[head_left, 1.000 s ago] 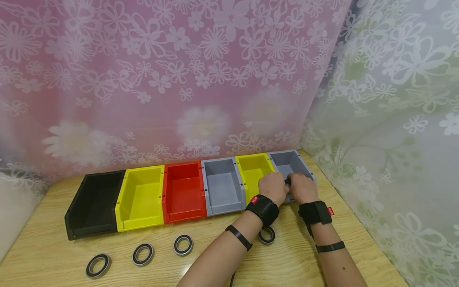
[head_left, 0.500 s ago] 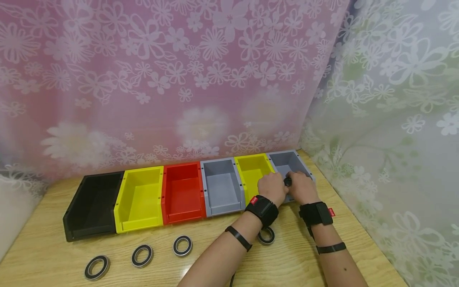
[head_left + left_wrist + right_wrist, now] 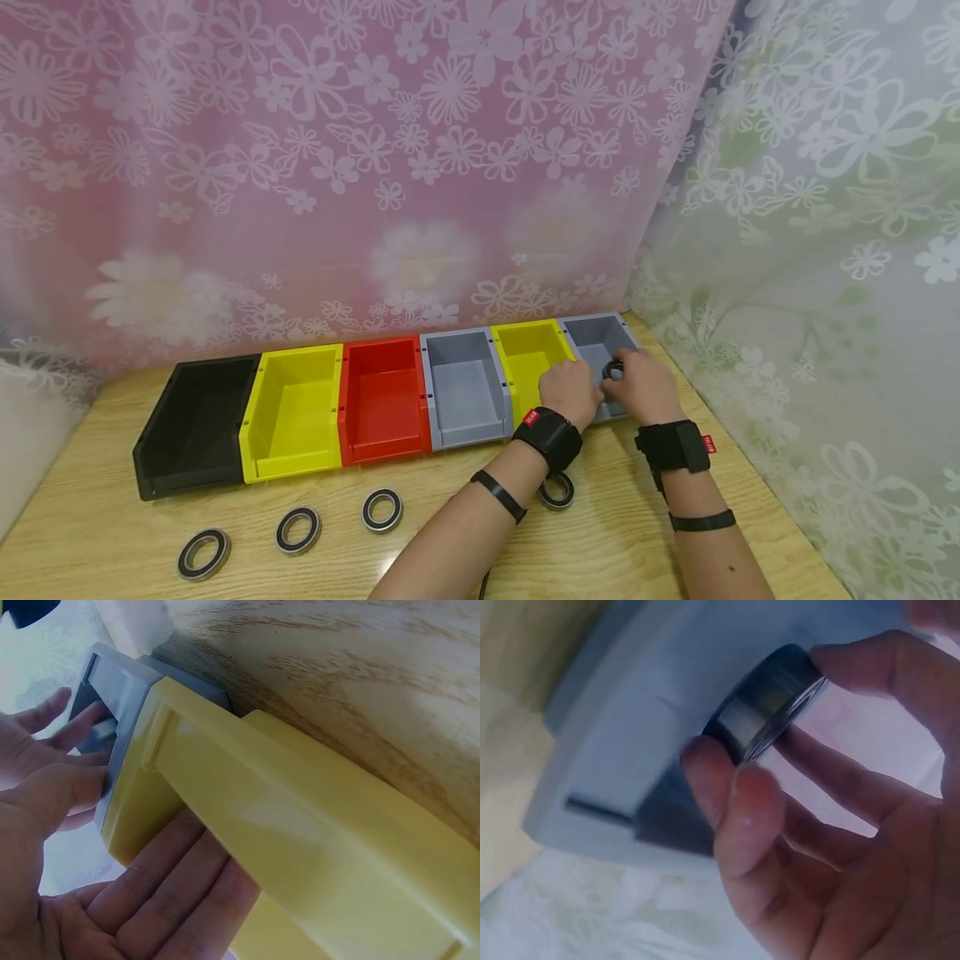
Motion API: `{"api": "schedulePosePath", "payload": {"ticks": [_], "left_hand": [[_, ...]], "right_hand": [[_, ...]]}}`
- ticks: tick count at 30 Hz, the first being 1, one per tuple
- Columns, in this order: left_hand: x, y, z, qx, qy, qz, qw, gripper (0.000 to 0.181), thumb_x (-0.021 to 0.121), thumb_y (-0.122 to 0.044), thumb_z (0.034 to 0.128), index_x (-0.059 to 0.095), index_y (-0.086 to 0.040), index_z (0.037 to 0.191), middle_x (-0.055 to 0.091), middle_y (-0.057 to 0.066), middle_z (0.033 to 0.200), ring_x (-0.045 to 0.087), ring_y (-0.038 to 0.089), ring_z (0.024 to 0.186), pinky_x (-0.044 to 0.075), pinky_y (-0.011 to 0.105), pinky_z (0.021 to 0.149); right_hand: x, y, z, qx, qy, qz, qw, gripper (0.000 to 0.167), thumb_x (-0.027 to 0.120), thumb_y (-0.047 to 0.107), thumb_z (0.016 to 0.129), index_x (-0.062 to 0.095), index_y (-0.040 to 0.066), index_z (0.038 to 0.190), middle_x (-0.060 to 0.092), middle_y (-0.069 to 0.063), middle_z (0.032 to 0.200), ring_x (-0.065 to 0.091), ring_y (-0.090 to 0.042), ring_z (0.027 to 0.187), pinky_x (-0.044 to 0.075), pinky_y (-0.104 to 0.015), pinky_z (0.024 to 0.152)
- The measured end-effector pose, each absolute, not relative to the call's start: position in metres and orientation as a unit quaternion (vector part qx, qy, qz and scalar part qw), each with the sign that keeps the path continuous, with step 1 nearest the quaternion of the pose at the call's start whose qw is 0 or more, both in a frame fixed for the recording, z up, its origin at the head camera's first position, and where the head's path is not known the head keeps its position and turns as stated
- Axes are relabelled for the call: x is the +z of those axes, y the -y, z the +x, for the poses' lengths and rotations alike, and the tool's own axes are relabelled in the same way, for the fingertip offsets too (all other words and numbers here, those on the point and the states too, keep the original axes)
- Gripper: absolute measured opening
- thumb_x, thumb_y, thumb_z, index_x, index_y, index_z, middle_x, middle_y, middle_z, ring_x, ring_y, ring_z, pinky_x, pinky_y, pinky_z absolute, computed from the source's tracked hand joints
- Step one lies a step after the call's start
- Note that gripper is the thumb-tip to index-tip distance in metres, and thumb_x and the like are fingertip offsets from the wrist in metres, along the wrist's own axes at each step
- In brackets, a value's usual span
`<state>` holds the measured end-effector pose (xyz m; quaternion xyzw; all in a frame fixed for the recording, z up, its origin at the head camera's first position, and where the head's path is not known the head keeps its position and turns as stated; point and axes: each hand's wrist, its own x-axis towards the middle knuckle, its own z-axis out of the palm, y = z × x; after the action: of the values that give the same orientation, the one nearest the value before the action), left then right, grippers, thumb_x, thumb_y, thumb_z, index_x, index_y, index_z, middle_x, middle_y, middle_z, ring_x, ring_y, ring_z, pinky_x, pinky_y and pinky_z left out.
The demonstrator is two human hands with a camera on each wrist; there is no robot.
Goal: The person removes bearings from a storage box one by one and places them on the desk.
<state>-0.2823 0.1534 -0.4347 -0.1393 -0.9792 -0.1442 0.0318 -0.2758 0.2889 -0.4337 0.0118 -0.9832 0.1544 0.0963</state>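
My right hand (image 3: 649, 388) is over the rightmost grey bin (image 3: 596, 330). Between thumb and fingers it pinches a ball bearing (image 3: 759, 703), whose smooth metal rim faces the right wrist camera. My left hand (image 3: 572, 393) holds the side of the right-hand yellow bin (image 3: 525, 350) where it meets that grey bin. In the left wrist view its thumb lies at the grey edge, and its other fingers (image 3: 169, 889) reach inside the yellow bin. Another bearing (image 3: 557, 492) lies on the table by my left wrist, partly covered by it.
Leftward in the same row stand a grey bin (image 3: 467, 387), a red bin (image 3: 382, 400), a yellow bin (image 3: 296, 412) and a black bin (image 3: 198, 425). Three bearings, left (image 3: 204, 554), middle (image 3: 297, 531) and right (image 3: 382, 510), lie before them on the wooden table (image 3: 97, 550). Curtains hang behind and right.
My right hand has moved a little to the right, away from my left hand, carrying the bearing, which shows more clearly now. The left hand has stayed on the bin edge.
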Motion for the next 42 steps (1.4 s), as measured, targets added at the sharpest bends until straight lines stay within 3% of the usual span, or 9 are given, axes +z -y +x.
{"api": "schedulePosePath", "payload": {"ticks": [6, 11, 16, 23, 29, 36, 42], "left_hand": [[-0.436, -0.153, -0.283, -0.151, 0.978, -0.143, 0.031, 0.047, 0.074, -0.045, 0.0944, 0.059, -0.018, 0.059, 0.047, -0.002, 0.053, 0.047, 0.013, 0.044, 0.038, 0.027, 0.042], [-0.436, -0.153, -0.283, -0.157, 0.976, -0.144, 0.038, 0.049, 0.075, -0.044, 0.0935, 0.057, -0.018, 0.056, 0.041, -0.003, 0.051, 0.046, 0.013, 0.042, 0.037, 0.026, 0.042], [-0.435, -0.153, -0.283, -0.156, 0.977, -0.138, 0.035, 0.053, 0.076, -0.046, 0.0927, 0.053, -0.017, 0.054, 0.034, -0.003, 0.049, 0.044, 0.013, 0.04, 0.035, 0.026, 0.04], [-0.434, -0.152, -0.282, -0.153, 0.978, -0.137, 0.038, 0.052, 0.077, -0.048, 0.0915, 0.054, -0.018, 0.055, 0.034, -0.003, 0.048, 0.043, 0.013, 0.039, 0.035, 0.025, 0.039], [-0.438, -0.154, -0.281, -0.145, 0.977, -0.147, 0.056, 0.059, 0.075, -0.043, 0.0931, 0.042, -0.018, 0.052, 0.025, -0.004, 0.047, 0.034, 0.011, 0.037, 0.029, 0.025, 0.038], [-0.44, -0.154, -0.278, -0.152, 0.974, -0.157, 0.066, 0.059, 0.075, -0.04, 0.0925, 0.041, -0.017, 0.05, 0.024, -0.004, 0.046, 0.037, 0.011, 0.038, 0.03, 0.025, 0.038], [-0.438, -0.149, -0.281, -0.148, 0.976, -0.15, 0.06, 0.059, 0.073, -0.04, 0.0941, 0.041, -0.017, 0.05, 0.026, -0.004, 0.046, 0.039, 0.012, 0.038, 0.03, 0.025, 0.038]], "right_hand": [[-0.416, -0.289, -0.266, 0.176, 0.977, 0.027, 0.115, 0.037, 0.074, 0.015, 0.087, 0.068, -0.007, 0.115, 0.065, -0.029, 0.1, 0.052, -0.026, 0.059, 0.042, -0.037, 0.051], [-0.397, -0.285, -0.255, 0.171, 0.975, 0.042, 0.135, 0.035, 0.073, 0.018, 0.086, 0.07, -0.005, 0.112, 0.064, -0.022, 0.087, 0.045, -0.022, 0.052, 0.036, -0.034, 0.047], [-0.383, -0.281, -0.245, 0.154, 0.978, 0.038, 0.132, 0.036, 0.07, 0.021, 0.086, 0.068, -0.002, 0.114, 0.06, -0.02, 0.086, 0.04, -0.022, 0.046, 0.034, -0.033, 0.043], [-0.361, -0.27, -0.224, 0.163, 0.977, 0.04, 0.128, 0.038, 0.068, 0.021, 0.088, 0.065, -0.002, 0.118, 0.06, -0.023, 0.095, 0.041, -0.021, 0.048, 0.035, -0.034, 0.045], [-0.341, -0.263, -0.193, 0.164, 0.974, 0.048, 0.15, 0.037, 0.066, 0.02, 0.087, 0.065, 0.002, 0.12, 0.061, -0.02, 0.1, 0.041, -0.019, 0.05, 0.035, -0.034, 0.046], [-0.337, -0.255, -0.161, 0.105, 0.974, 0.072, 0.185, 0.034, 0.074, 0.022, 0.082, 0.071, 0.005, 0.111, 0.058, -0.013, 0.084, 0.039, -0.017, 0.05, 0.033, -0.033, 0.044], [-0.355, -0.257, -0.154, 0.067, 0.984, 0.084, 0.145, 0.029, 0.076, 0.022, 0.081, 0.07, 0.006, 0.105, 0.055, -0.008, 0.08, 0.037, -0.015, 0.048, 0.031, -0.033, 0.044]]}}
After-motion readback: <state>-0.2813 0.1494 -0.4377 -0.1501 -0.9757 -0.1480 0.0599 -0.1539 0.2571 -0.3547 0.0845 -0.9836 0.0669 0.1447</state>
